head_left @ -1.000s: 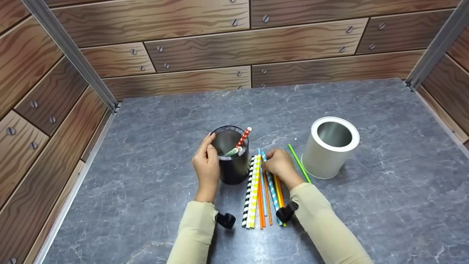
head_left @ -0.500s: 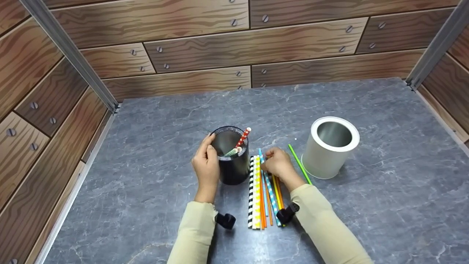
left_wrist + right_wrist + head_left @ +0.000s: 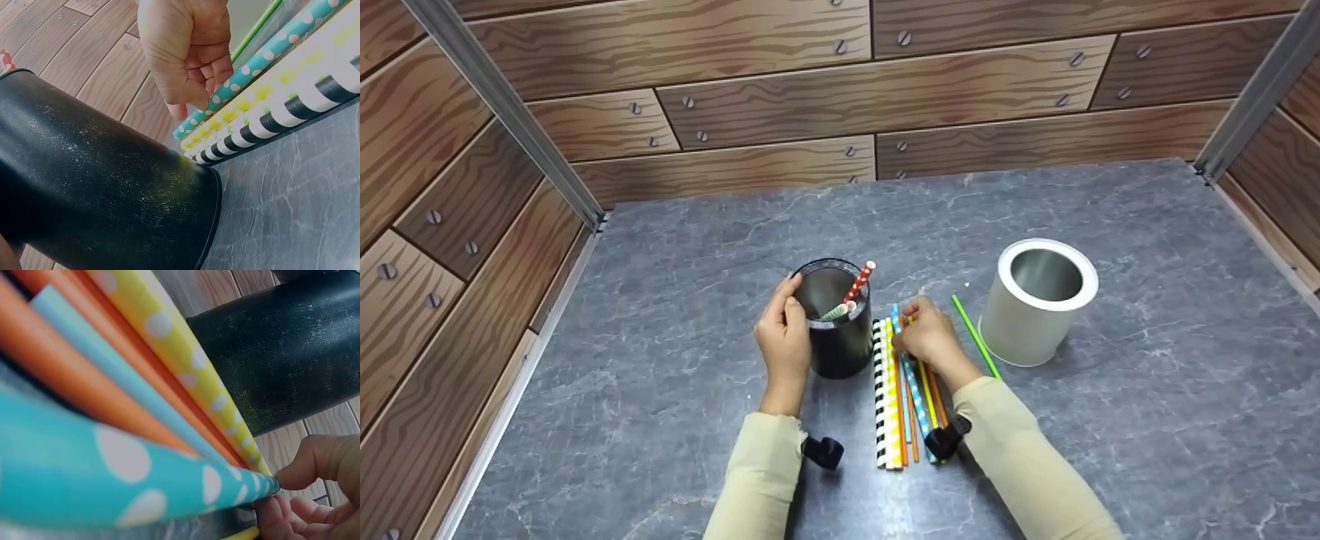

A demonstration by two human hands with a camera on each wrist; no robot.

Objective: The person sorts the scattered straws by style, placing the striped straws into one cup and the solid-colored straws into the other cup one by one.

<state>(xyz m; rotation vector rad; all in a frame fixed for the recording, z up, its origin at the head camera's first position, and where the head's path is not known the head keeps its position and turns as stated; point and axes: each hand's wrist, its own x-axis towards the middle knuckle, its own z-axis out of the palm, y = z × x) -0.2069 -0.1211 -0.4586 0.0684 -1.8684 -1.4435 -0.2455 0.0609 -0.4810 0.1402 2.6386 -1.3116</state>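
My left hand (image 3: 784, 334) grips the side of the black cup (image 3: 834, 330), thumb at its rim; the cup's wall fills the left wrist view (image 3: 101, 191). A red dotted straw (image 3: 859, 280) and a green striped straw (image 3: 834, 310) stand inside the cup. To its right, several paper straws (image 3: 894, 405) lie side by side on the grey table. My right hand (image 3: 922, 336) is curled over their far ends. Its fingertips (image 3: 292, 495) pinch the tip of the teal dotted straw (image 3: 112, 467), next to the yellow dotted straw (image 3: 169, 343) and the black-and-white striped straw (image 3: 292, 112).
A thin green straw (image 3: 975, 337) lies alone right of the bundle. A white can (image 3: 1039, 300) stands open and tilted-looking at the right. Wood-pattern walls (image 3: 840, 97) enclose the grey table (image 3: 1147, 420) at the back and both sides.
The straw bundle has swung straighter, its near ends shifting right. My right hand has slid slightly left over the far tips. The left hand and black cup have not moved.
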